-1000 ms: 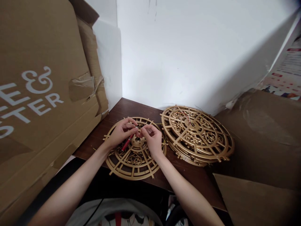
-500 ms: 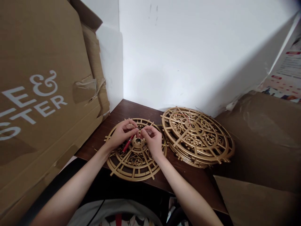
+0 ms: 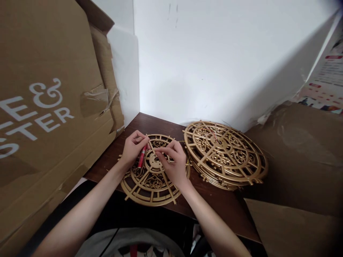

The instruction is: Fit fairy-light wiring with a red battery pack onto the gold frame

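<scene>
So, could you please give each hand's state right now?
Left hand: closed, holding a red tool.
Right hand: pinched closed; whether on anything, I can't tell.

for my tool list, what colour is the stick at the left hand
The stick is mostly red, as the head view shows.

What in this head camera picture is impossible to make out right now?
All in the head view:
Whatever the right hand may pinch: too small.
Upper end of the red tool: hidden by the left hand.
Lower discs in the gold stack: mostly covered by the top one.
White lettering: cut off by the left edge.
Poster text: blurred.
</scene>
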The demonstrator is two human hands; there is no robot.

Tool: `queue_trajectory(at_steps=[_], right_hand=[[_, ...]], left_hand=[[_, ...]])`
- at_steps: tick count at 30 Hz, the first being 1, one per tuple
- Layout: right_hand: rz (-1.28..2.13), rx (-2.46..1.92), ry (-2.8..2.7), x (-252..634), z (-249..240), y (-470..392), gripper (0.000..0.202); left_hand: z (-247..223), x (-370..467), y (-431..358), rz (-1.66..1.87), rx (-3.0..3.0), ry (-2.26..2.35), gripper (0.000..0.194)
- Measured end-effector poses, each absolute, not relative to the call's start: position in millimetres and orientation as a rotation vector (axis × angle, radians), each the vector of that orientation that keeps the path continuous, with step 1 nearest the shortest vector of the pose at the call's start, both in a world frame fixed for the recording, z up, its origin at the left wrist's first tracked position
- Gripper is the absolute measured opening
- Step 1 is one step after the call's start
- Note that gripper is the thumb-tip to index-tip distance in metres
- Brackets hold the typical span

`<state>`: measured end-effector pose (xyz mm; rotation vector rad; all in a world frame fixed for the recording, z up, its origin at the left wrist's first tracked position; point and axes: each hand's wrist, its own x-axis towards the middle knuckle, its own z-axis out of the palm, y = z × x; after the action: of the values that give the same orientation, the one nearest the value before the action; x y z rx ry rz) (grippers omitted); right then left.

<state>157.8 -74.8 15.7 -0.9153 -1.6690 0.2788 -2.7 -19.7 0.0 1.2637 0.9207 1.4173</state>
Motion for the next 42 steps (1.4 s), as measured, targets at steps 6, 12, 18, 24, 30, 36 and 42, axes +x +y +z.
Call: queue_trajectory(at_steps=[6,12,18,24,30,36,42], right_hand=[[0.352,-0.689,-1.907,147.5,7.2,-79.1,0.019],[0.395,-0.599,-1.936,137.7,-9.0,-78.8,0.019],[0.375,-0.64,-1.907,134.5,-12.8,-75.4,0.015],[0.244,-0.629,-1.86,132.9,-13.2,-72.4,0.012],[0.085,-0.66,-1.938,136.6,-16.0,-68.3,0.009],[-0.036,-0.675,-2.009,137.4,-14.5,-68.6,0.009],[-0.124,-0.684,-2.117,134.0,-13.3,-69.4,0.014]], left_hand=[[-1.0,-2.2,-13.7,1.526,1.109,1.035,0.029],[-1.3,-1.9,-12.7,1.488,1.09,1.058,0.03],[-4.9,-2.9,-12.5,1.477,1.107,1.071,0.03],[-7.5,-2.4,-11.8,1.487,1.089,1.074,0.032],[-3.2,-0.9,-13.2,1.474,1.081,1.104,0.032],[-3.2,-1.0,-12.6,1.472,1.125,1.114,0.03],[-6.6,0.1,-12.0,1.429,1.224,1.181,0.025]])
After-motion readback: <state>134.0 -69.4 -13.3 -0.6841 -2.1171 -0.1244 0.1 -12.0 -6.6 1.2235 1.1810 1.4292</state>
